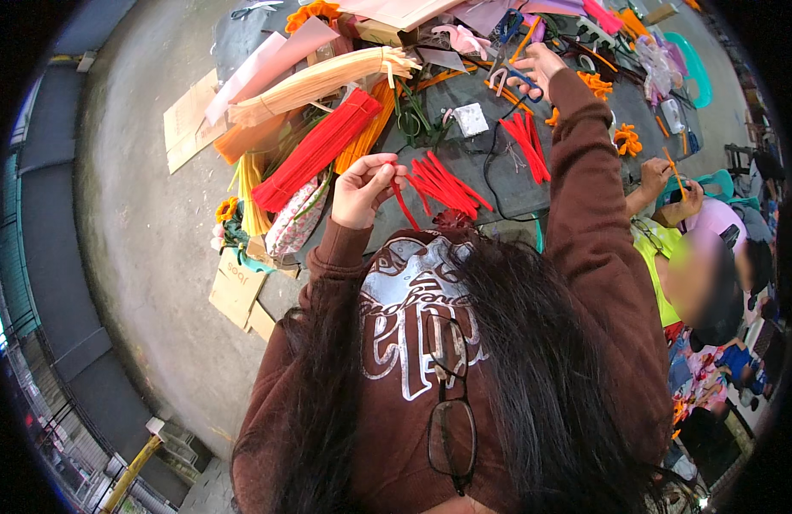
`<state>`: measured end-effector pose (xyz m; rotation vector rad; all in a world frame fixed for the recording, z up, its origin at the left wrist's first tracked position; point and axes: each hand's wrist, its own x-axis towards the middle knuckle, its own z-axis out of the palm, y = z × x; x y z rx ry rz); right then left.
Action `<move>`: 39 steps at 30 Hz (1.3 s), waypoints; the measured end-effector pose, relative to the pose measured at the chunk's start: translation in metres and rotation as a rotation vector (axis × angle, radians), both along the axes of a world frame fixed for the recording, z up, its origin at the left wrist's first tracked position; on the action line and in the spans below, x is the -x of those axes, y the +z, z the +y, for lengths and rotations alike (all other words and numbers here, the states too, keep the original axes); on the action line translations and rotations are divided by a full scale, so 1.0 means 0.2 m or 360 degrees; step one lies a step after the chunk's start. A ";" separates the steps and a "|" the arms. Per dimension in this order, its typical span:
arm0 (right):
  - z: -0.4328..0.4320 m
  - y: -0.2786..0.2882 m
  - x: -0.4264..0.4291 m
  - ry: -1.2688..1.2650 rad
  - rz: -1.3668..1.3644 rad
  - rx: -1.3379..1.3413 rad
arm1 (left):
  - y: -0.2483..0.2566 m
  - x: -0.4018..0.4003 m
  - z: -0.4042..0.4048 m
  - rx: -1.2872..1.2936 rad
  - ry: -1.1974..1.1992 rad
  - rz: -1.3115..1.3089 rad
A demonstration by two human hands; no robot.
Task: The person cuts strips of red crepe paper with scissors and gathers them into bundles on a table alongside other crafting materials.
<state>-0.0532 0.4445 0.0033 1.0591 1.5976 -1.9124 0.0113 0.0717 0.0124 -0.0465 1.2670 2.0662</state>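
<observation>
My left hand (365, 191) pinches a red chenille stem (405, 204) between thumb and fingertips, and its end hangs down in front of my chest. Stretched out over the table, my right hand (539, 69) has its fingers at a blue handle (531, 88) of scissors; whether they grip it cannot be told. More blue scissor handles (510, 26) show just beyond. A loose group of short red stems (444, 183) lies right of my left hand, with a smaller group (528, 146) below my right. Left of my left hand is a thick red bundle of stems (319, 149).
Peach (325, 80) and yellow stem bundles (251, 186) crowd the dark table's left side. A white foam block (471, 120) and a black cable (488, 170) lie mid-table. Orange chenille flowers (627, 140) sit at right, where a co-worker's hands (656, 177) hold an orange stem.
</observation>
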 end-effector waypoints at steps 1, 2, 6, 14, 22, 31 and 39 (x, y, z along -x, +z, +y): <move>-0.06 0.04 -0.04 -0.0012 0.0130 -0.0001 | 0.00 0.00 -0.01 0.0007 0.0017 -0.0001; -0.10 0.07 -0.08 -0.0013 0.0181 0.0056 | -0.01 -0.01 -0.02 0.0013 0.0034 -0.0002; -0.23 0.14 -0.29 -0.0085 0.0397 0.0174 | -0.03 -0.02 -0.03 -0.0057 0.0014 0.0029; -0.42 -0.05 -0.54 -0.0333 0.1099 0.0671 | 0.04 -0.01 0.07 0.0053 -0.0165 0.0210; -0.55 -0.01 -0.64 -0.0019 0.1452 0.0718 | 0.06 -0.02 0.06 0.0074 -0.0123 0.0377; -0.71 0.11 -0.84 0.0414 0.1327 0.0793 | 0.08 -0.02 -0.04 -0.0034 0.0006 0.0309; -0.76 0.20 -0.95 0.0957 0.0844 0.0789 | 0.06 -0.04 -0.12 -0.0011 -0.0142 0.0376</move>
